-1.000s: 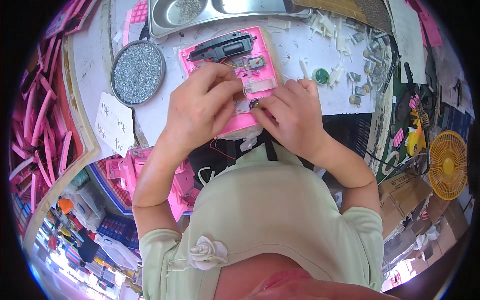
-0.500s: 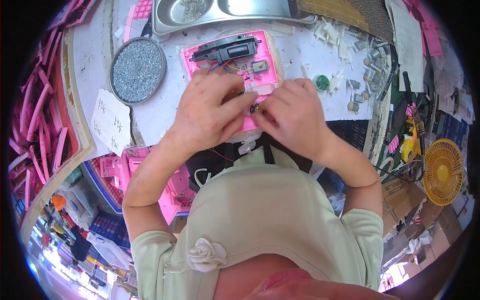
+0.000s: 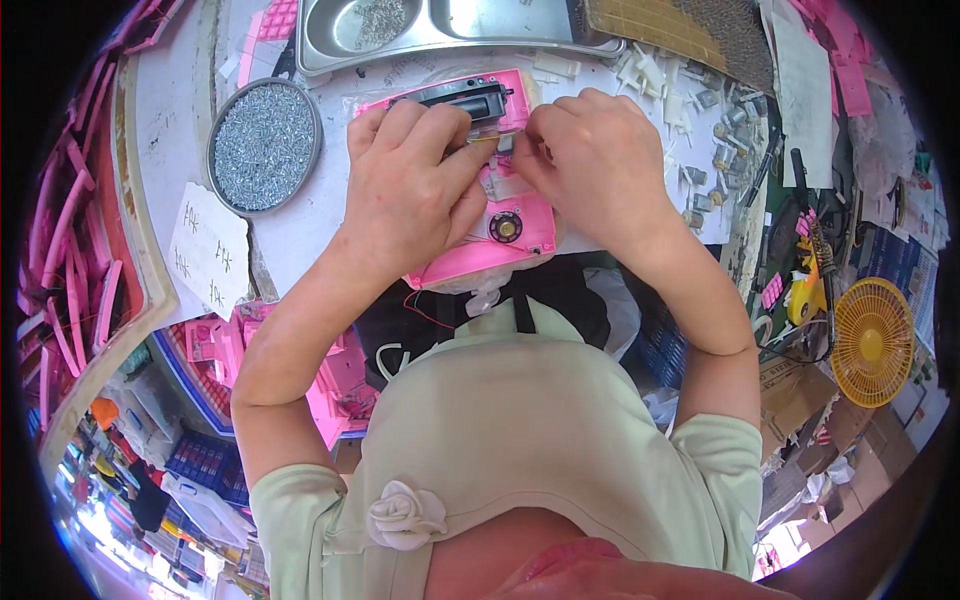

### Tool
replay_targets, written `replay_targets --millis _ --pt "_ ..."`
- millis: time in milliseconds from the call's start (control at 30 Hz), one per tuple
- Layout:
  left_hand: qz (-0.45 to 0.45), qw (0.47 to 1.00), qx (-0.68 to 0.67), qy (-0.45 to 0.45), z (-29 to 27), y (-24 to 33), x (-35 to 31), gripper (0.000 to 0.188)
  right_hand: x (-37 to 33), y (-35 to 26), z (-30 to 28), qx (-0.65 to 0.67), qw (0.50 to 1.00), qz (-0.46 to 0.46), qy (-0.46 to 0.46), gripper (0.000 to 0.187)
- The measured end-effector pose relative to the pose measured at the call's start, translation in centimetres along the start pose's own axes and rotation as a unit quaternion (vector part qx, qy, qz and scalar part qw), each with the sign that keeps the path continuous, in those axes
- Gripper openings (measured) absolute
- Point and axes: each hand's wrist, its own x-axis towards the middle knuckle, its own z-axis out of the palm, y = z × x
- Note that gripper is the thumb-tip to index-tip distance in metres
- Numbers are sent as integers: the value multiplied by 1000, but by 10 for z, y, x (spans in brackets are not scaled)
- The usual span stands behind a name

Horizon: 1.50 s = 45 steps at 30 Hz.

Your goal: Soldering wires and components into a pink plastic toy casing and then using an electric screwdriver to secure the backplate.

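Note:
A pink plastic housing (image 3: 450, 268) lies on the worktable between my hands. A long black mechanism (image 3: 475, 105) sits at its far end, and a round speaker (image 3: 505, 227) rests in its near half. My left hand (image 3: 412, 175) reaches over the left side, fingers bent together, tips by thin yellow wires and a small grey motor (image 3: 506, 143). From the right, my right hand (image 3: 603, 160) brings its closed thumb and fingers to the same motor. Whatever each hand pinches is hidden behind the fingers.
A round tray of small screws (image 3: 264, 145) stands left, beside a marked paper card (image 3: 208, 250). A steel compartment tray (image 3: 450, 42) is at the back. Small motors (image 3: 728, 150) and white plastic parts (image 3: 672, 95) lie right. A yellow fan (image 3: 872, 342) stands far right.
Both hands have moved away from me, from the near half of the housing to the small motor and wires. The speaker, between my fingers before, now lies uncovered in the housing.

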Motion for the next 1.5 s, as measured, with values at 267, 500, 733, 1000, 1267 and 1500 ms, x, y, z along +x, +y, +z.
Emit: replay_targets --millis 267,500,733,1000,1267,1500 --pt "5 1000 20 -15 -1 0 2 32 13 2 1 28 994 51 -91 12" --pt "6 999 19 -25 0 3 4 31 21 -19 -18 -111 981 -41 -153 12" --pt "5 1000 -3 -9 2 3 1 34 27 19 -30 174 941 168 -237 21" --pt "-5 1000 -10 -21 0 1 1 35 -6 13 -4 314 896 274 -153 23" --pt "44 996 -68 -29 -14 -16 21 31 5 160 -67 282 929 235 42 19" --pt "75 986 -66 -130 -13 -24 45 26 106 470 -86 -129 943 304 31 37"
